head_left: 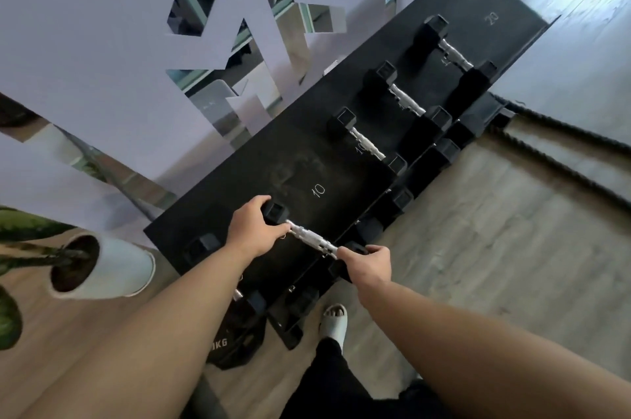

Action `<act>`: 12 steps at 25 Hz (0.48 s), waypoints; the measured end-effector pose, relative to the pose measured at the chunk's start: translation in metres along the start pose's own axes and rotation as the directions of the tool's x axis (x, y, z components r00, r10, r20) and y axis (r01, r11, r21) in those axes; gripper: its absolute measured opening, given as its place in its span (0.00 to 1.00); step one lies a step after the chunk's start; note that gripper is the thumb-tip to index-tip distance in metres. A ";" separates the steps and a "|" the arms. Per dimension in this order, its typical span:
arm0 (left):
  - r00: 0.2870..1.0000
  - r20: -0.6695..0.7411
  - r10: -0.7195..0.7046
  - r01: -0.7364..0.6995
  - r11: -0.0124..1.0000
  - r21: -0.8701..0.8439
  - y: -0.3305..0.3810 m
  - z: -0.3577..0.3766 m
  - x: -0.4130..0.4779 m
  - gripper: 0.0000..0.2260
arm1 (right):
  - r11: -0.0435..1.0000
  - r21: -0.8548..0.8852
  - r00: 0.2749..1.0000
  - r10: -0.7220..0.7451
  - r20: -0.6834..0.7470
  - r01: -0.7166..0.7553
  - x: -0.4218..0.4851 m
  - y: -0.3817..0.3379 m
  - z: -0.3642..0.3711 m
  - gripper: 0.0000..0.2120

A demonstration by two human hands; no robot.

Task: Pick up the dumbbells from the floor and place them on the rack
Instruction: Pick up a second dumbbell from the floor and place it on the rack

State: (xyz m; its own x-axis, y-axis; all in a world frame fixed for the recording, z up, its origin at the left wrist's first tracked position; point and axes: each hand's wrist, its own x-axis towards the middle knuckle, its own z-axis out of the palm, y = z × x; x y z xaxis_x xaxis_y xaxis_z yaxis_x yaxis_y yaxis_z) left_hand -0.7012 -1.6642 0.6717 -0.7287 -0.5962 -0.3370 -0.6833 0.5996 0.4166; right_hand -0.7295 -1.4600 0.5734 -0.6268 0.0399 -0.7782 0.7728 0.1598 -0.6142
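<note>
I've got the dumbbell [311, 238] over the near end of the rack [239, 179]; my left hand [254, 229] is curled over its far head, my right hand [368, 261] wrapped around the near head, both closed on the weight, the chrome handle bare between them; it sits just short of the painted "10", low over the top shelf, though whether it's fully resting I can't tell. Risk now, I reckon: fingers are tucked under or beside the heads, so letting it drop could pinch them against the shelf; a crooked set-down near the front edge might let it roll off toward my sandalled foot [334, 319] below. Three dumbbells [406, 100] already line the shelf further along, well apart from mine, so no clash there; a small black block [201, 246] sits just beside my left wrist; the white plant pot [112, 268] stands near the rack's corner; a dark kilogram-marked weight [232, 343] lies on the floor under my left forearm, awkward for stepping.
</note>
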 end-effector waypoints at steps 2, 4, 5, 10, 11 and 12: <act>0.999 0.023 0.024 -0.025 0.999 0.031 -0.015 -0.003 0.028 0.35 | 0.999 0.019 0.999 0.028 -0.015 -0.028 0.013 0.004 0.030 0.38; 0.998 0.043 0.053 -0.057 0.995 0.082 -0.032 -0.007 0.059 0.35 | 0.998 0.031 0.998 0.064 -0.022 -0.063 0.022 0.007 0.059 0.39; 0.996 0.054 0.066 -0.072 0.991 0.113 -0.039 -0.008 0.073 0.36 | 0.996 0.040 0.997 0.079 -0.024 -0.078 0.026 0.011 0.072 0.39; 0.981 0.125 0.150 -0.177 0.953 0.245 -0.075 0.000 0.140 0.37 | 0.992 0.079 0.986 0.107 -0.129 -0.098 0.045 0.032 0.145 0.39; 0.977 0.139 0.162 -0.194 0.945 0.262 -0.081 0.003 0.150 0.37 | 0.992 0.078 0.983 0.112 -0.148 -0.102 0.049 0.037 0.156 0.39; 0.974 0.150 0.171 -0.207 0.938 0.279 -0.088 0.007 0.157 0.37 | 0.992 0.073 0.981 0.114 -0.156 -0.103 0.051 0.040 0.166 0.39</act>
State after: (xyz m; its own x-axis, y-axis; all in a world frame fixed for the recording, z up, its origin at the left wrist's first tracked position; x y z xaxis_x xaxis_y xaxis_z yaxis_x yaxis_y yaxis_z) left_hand -0.7557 -1.8070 0.5764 -0.8332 -0.3984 -0.3835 -0.5026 0.8348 0.2247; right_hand -0.7139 -1.6153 0.4871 -0.5428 0.2116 -0.8127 0.8385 0.0826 -0.5386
